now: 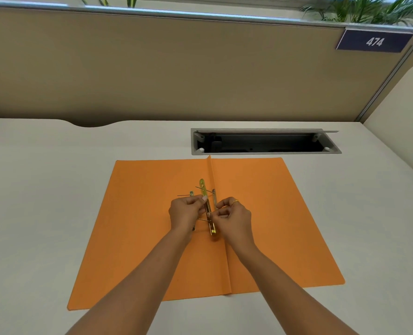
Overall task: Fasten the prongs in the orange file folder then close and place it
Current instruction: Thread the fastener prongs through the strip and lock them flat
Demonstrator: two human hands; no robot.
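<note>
An orange file folder (261,213) is lying fully open and flat on a pale desk (43,189), its centre crease running from near to far. Just left of the crease, a yellow metal fastener bar (206,204) is lying lengthwise, its far end uncovered and its near end showing between the two hands. Thin metal prongs (202,189) are sticking out sideways near the bar's far end, and another thin prong is crossing between the hands. A small metal piece (191,193) is resting on the left flap, just left of the bar.

Both hands are meeting over the middle of the bar. The left hand (185,212) is curling in, its thumb and fingertips pinching the bar from the left. The right hand (232,217) is curling in from the right, its fingertips pinching at the bar and the thin prong; exactly which one it is gripping is too small to tell. A ring (235,201) is showing on a right finger.

Beyond the folder, an open cable tray (263,141) is sitting recessed in the desk. A tan partition (176,68) is rising at the far edge, carrying a dark sign (374,41) reading 474 at far right, with green plants (365,8) above it.
</note>
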